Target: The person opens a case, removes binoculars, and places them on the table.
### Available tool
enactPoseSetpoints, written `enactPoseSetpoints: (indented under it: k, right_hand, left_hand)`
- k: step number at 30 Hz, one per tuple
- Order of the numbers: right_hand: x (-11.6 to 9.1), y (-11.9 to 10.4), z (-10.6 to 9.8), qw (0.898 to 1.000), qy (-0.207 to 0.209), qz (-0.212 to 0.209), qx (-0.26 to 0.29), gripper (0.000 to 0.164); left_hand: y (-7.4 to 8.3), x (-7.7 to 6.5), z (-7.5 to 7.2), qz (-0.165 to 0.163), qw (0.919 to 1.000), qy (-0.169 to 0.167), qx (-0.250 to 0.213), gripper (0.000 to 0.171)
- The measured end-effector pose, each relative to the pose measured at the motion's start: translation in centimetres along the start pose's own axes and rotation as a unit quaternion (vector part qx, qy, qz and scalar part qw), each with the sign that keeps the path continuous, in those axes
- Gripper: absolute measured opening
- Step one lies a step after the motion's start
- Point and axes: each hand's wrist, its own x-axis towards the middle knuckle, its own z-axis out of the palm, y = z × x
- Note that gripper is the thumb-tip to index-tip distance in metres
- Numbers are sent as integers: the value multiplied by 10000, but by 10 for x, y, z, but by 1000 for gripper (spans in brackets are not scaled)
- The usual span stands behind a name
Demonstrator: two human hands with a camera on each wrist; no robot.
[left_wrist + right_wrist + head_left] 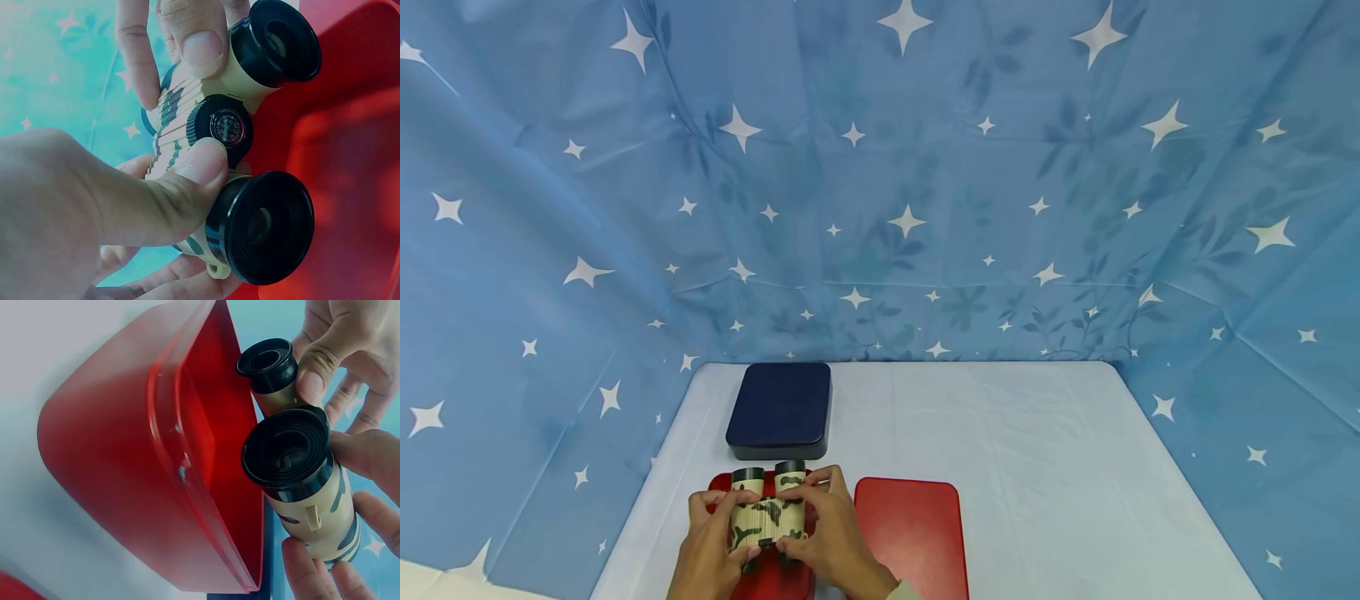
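Both hands hold a pair of camouflage binoculars (767,518) above an uncovered red box (125,437). My left hand (713,537) grips the left barrel, and in the left wrist view its thumb lies beside the small compass (228,127) set between the black eyepieces. On the other barrel, my right hand (838,533) has its fingers curled along the side with the thumb underneath. In the right wrist view the eyepieces (287,453) face the camera, over the box's inside. Much of the box is hidden behind the hands and binoculars in the head view.
A dark blue box with its lid on (781,408) stands behind the red one. To the right lies a flat red lid (912,533) on the white table (1022,467). Blue star-patterned sheeting (880,167) hangs around the table's back and sides.
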Motion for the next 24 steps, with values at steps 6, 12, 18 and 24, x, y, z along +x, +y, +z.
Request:
enactPoseSetpoints:
  k: [6,12,18,24]
  right_hand:
    - [-2,-1,-8,9998,194,45,61,62]
    - [-4,-1,-17,9994,268,174,-93,63]
    - [-6,-2,-27,9994,265,186,-146,63]
    - [-6,-2,-36,9990,387,144,-145,62]
  left_hand:
    - [10,0,2,130,9998,94,-67,65]
    - [18,2,7,299,9993,179,-136,67]
    - [25,3,11,351,9990,230,-170,66]
    - [33,4,14,437,9986,256,-175,66]
